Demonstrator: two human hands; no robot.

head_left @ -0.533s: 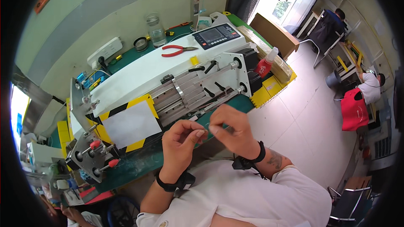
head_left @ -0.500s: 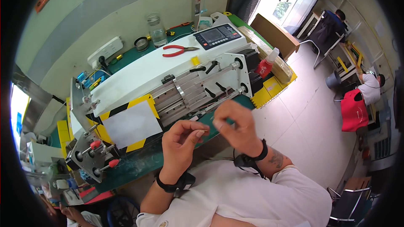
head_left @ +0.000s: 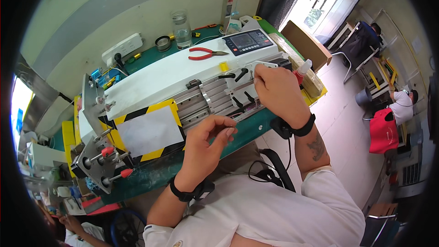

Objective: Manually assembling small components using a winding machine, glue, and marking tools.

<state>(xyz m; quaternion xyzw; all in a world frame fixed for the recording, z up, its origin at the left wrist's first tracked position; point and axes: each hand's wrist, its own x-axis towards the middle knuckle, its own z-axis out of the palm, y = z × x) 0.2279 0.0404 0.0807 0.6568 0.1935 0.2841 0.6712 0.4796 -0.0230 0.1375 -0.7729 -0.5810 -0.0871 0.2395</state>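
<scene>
My left hand [head_left: 208,144] is closed in a pinch in front of the machine's near edge, just above the green bench; what it pinches is too small to make out. My right hand [head_left: 281,91] is curled over the right end of the machine's metal rails [head_left: 215,95], near the end plate. Its fingertips point down and are partly hidden, so anything in them does not show. The long white machine [head_left: 160,75] carries a control panel [head_left: 247,41], black clamp levers [head_left: 241,74] and a pair of red-handled pliers [head_left: 206,54] on top.
A white sheet [head_left: 148,130] framed in yellow-black tape lies left of the rails. Red-tipped rods [head_left: 125,173] stick out at the left end. A glass jar [head_left: 182,32] and power strip [head_left: 122,48] are behind. A red bottle [head_left: 302,69] stands right. Other people sit beyond.
My right hand has moved away from my left, up and to the right over the rails' right end. My left hand has shifted slightly right and up, still pinched. The view has shifted a little.
</scene>
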